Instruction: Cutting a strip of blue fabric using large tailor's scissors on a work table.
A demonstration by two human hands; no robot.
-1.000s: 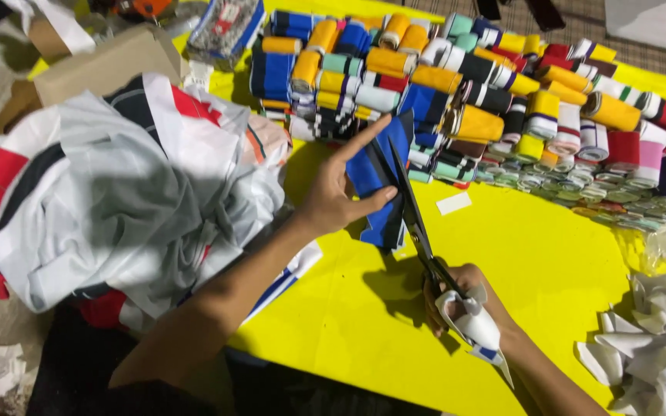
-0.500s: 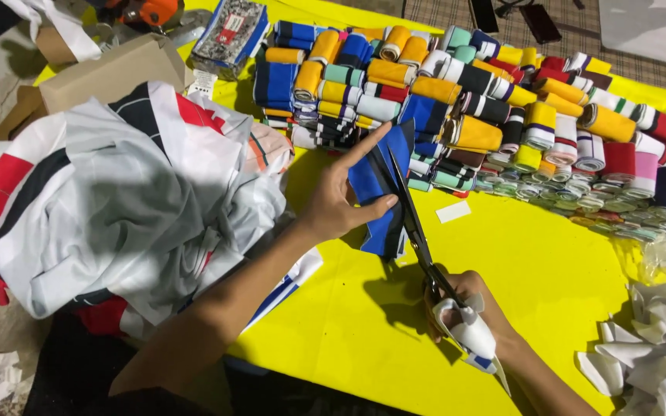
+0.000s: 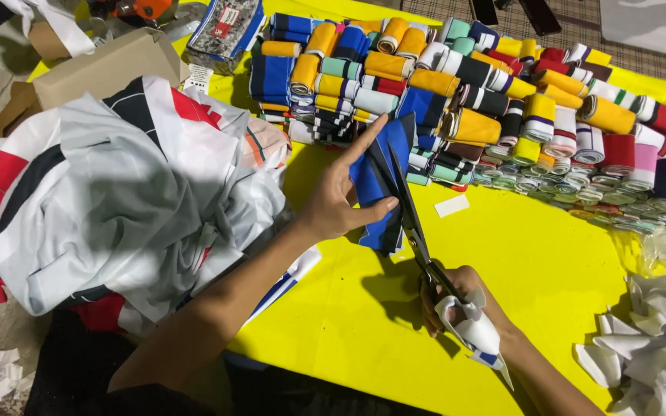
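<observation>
Scissors (image 3: 414,231) in the right hand (image 3: 456,300), fingers wrapped through cloth-bound handles, bite into a blue fabric strip (image 3: 379,189) pinched by the left hand (image 3: 337,204) near the yellow table's (image 3: 533,262) middle. Keeping the strip taut should give a straighter cut.

A bright yellow table (image 3: 549,270) stands on checked flooring (image 3: 580,27).

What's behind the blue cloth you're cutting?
Behind the blue cloth lie stacked coloured fabric rolls on the yellow table. The rolls directly behind it and the left hand are covered.
</observation>
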